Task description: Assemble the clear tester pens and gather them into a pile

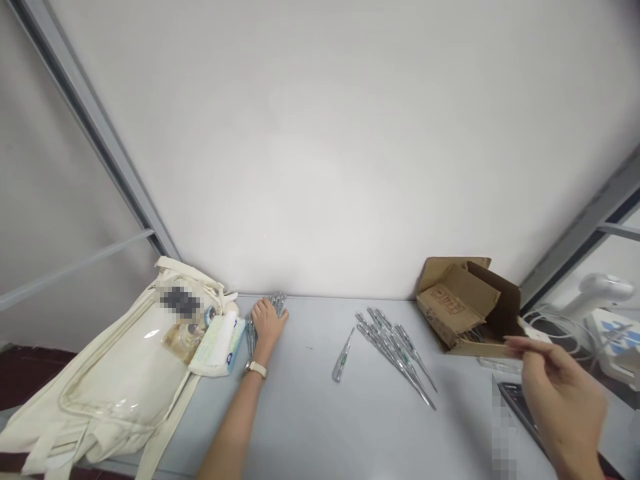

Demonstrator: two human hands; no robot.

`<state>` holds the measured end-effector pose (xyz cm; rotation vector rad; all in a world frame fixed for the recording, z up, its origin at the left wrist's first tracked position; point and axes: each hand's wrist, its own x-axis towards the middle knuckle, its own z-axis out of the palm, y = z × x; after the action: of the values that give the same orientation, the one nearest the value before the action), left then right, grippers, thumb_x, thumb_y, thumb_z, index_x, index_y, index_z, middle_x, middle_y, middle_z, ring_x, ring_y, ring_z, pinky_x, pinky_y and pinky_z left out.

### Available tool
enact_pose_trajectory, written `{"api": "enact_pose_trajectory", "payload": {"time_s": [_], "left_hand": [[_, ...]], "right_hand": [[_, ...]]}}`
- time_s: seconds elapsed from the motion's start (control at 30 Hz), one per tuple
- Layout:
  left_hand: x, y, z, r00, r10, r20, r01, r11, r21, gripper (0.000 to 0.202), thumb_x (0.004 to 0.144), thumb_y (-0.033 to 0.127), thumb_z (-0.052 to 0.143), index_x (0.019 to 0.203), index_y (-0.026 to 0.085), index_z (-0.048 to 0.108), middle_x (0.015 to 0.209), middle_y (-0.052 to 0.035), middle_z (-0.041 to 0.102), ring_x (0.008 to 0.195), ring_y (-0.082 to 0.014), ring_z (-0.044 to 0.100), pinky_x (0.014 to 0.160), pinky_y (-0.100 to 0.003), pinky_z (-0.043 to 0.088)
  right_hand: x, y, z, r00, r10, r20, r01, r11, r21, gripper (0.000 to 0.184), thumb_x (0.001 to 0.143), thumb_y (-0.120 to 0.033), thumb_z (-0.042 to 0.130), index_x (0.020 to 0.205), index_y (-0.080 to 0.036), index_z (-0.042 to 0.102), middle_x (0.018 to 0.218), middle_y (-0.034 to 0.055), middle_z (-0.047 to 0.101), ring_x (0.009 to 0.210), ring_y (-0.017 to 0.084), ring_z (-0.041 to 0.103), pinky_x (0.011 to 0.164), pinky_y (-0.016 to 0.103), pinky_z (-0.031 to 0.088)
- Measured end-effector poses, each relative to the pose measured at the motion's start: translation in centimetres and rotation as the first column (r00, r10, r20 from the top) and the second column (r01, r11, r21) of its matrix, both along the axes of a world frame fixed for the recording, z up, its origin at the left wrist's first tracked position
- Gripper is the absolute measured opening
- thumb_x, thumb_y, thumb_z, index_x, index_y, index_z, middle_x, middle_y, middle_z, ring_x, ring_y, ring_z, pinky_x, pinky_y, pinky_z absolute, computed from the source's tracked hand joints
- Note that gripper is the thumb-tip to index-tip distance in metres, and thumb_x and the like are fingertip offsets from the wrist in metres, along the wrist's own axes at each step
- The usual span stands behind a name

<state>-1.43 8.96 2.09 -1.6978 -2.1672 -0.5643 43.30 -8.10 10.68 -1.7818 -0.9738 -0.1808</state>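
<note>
My left hand (267, 321) lies flat and open on a bunch of clear pen-like tools (277, 303) by the back wall, fingers stretched over them. A watch sits on that wrist. My right hand (555, 387) is raised at the right, fingers loosely curled and apart, empty, just in front of a tipped cardboard box (463, 307). A pile of several clear tools (395, 347) lies in the middle of the grey table (320, 413). One single tool (343, 360) with a green core lies apart to the left of the pile.
A cream tote bag (115, 373) with a tissue pack (220, 343) lies at the left. White devices and cables (600, 320) crowd the right edge. A dark flat object (520, 407) lies under my right hand. The white wall closes the back.
</note>
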Motion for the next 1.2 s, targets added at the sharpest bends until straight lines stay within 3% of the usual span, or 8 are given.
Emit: {"api": "enact_pose_trajectory", "payload": {"time_s": [0.23,0.47,0.57,0.7,0.97,1.03,1.1,1.2], "left_hand": [[-0.1,0.8,-1.1,0.986,-0.164,-0.020,0.164,0.986,-0.022,0.040,0.083,0.044,0.056,0.103,0.009,0.054,0.100,-0.0133,0.054,0.097,-0.0284,0.052,0.086,-0.039,0.041],[0.5,0.7,-0.6,0.933,-0.360,-0.005,0.358,0.928,-0.102,0.049,0.086,0.031,0.053,0.133,0.017,0.043,0.106,-0.0096,0.052,0.101,-0.0254,0.051,0.090,-0.037,0.041],[0.7,0.8,0.2,0.928,-0.367,0.057,0.372,0.914,-0.161,0.053,0.085,0.027,0.053,0.135,0.017,0.041,0.108,-0.0111,0.052,0.103,-0.0267,0.051,0.092,-0.039,0.040],[1.3,0.9,1.3,0.885,-0.444,0.140,0.465,0.850,-0.248,0.049,0.081,0.015,0.056,0.129,0.022,0.048,0.104,-0.0089,0.056,0.096,-0.0239,0.056,0.087,-0.033,0.042],[3.4,-0.6,2.1,0.829,-0.508,0.236,0.558,0.782,-0.278,0.041,0.077,0.005,0.053,0.114,0.022,0.054,0.094,-0.0063,0.061,0.081,-0.0207,0.062,0.077,-0.028,0.045],[3.8,-1.6,2.6,0.798,-0.538,0.272,0.599,0.756,-0.264,0.040,0.079,0.007,0.048,0.116,0.023,0.052,0.098,-0.0068,0.061,0.088,-0.0206,0.062,0.081,-0.029,0.046],[4.3,-2.8,3.4,0.708,-0.601,0.371,0.688,0.705,-0.172,0.043,0.081,0.008,0.044,0.122,0.021,0.047,0.108,-0.0095,0.059,0.100,-0.0213,0.060,0.089,-0.032,0.046],[5.3,-4.7,4.7,0.635,-0.599,0.488,0.690,0.724,-0.009,0.047,0.082,0.011,0.043,0.129,0.020,0.038,0.119,-0.0115,0.056,0.112,-0.0224,0.056,0.096,-0.037,0.044]], "right_hand": [[-3.1,-3.1,-3.3,0.964,0.236,-0.119,-0.252,0.958,-0.139,0.029,0.077,-0.042,0.047,0.089,-0.023,0.065,0.076,0.0036,0.070,0.078,0.025,0.068,0.077,0.036,0.048],[-5.9,-2.9,-5.8,0.919,0.374,-0.123,-0.390,0.907,-0.158,0.027,0.080,-0.041,0.048,0.086,-0.022,0.066,0.069,0.0021,0.069,0.068,0.022,0.068,0.063,0.028,0.050],[-6.6,-2.5,-5.9,0.885,0.451,-0.118,-0.465,0.872,-0.152,0.027,0.081,-0.042,0.048,0.082,-0.023,0.066,0.066,0.0021,0.067,0.066,0.022,0.068,0.062,0.028,0.051],[-6.7,-2.0,-5.7,0.867,0.483,-0.124,-0.498,0.851,-0.165,0.027,0.082,-0.042,0.047,0.081,-0.024,0.067,0.065,0.0016,0.067,0.065,0.022,0.068,0.062,0.028,0.052],[-7.1,-1.8,-5.0,0.835,0.532,-0.141,-0.550,0.819,-0.165,0.025,0.083,-0.041,0.047,0.080,-0.024,0.066,0.065,0.0010,0.065,0.064,0.019,0.066,0.063,0.027,0.051],[-7.6,-1.9,-4.9,0.814,0.561,-0.149,-0.579,0.800,-0.157,0.025,0.085,-0.040,0.046,0.080,-0.024,0.065,0.066,0.0015,0.065,0.063,0.019,0.065,0.063,0.027,0.051],[-8.2,-1.9,-5.1,0.793,0.587,-0.161,-0.608,0.781,-0.145,0.025,0.086,-0.039,0.046,0.080,-0.023,0.065,0.070,0.0024,0.065,0.063,0.019,0.064,0.063,0.027,0.051],[-9.9,-1.8,-5.4,0.737,0.643,-0.207,-0.670,0.734,-0.106,0.024,0.088,-0.038,0.046,0.081,-0.022,0.064,0.071,0.0033,0.064,0.063,0.019,0.063,0.063,0.029,0.052]]}}
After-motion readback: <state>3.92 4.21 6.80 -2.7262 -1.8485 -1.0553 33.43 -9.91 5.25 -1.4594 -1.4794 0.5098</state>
